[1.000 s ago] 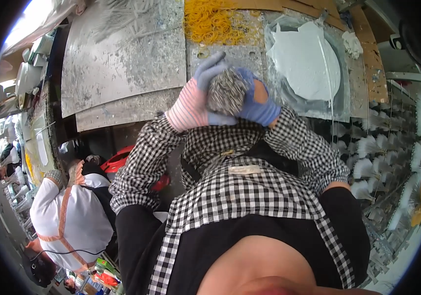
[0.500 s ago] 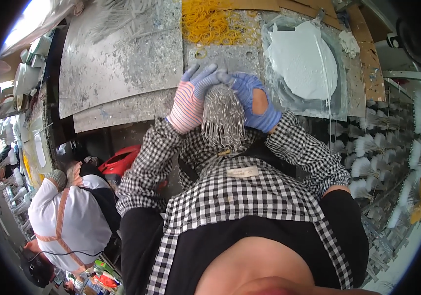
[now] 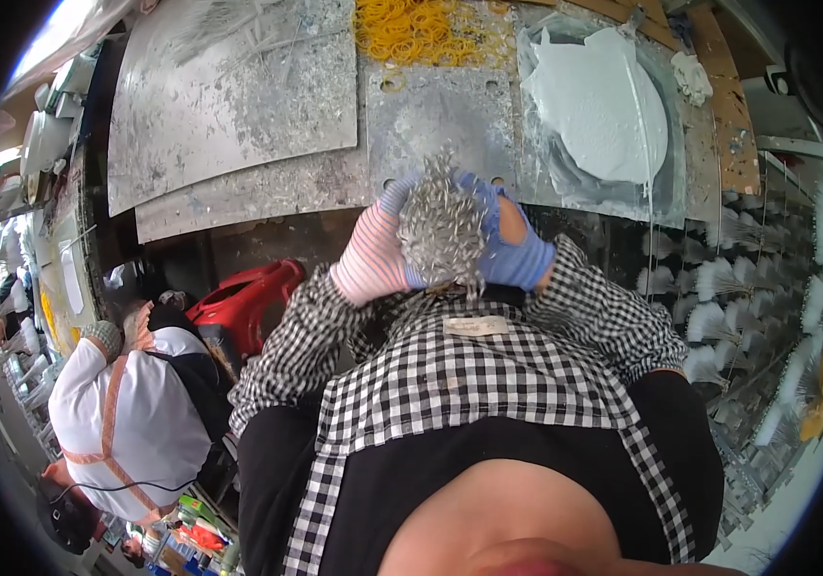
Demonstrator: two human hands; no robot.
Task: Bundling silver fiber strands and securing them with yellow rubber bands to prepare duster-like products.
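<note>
In front of my apron, at the table's near edge, a thick bundle of thin silvery strands stands with its many ends facing up. My left hand, in a pink-striped glove with blue fingers, closes round the bundle's left side. Against its right side presses my right hand, in a blue glove with a large hole over the back of the hand. The strands hide most of my fingertips. Just beyond the bundle lies a grey metal plate with holes near its corners.
Yellow rubber bands lie in a heap at the back. White paste covers a sheet at the right. A large metal sheet fills the left. White-tipped fibre tufts hang at the right; a co-worker sits at the left.
The bundle has moved nearer to me, its strand ends now turned upward and spread. My hands have dropped from its top to its sides.
</note>
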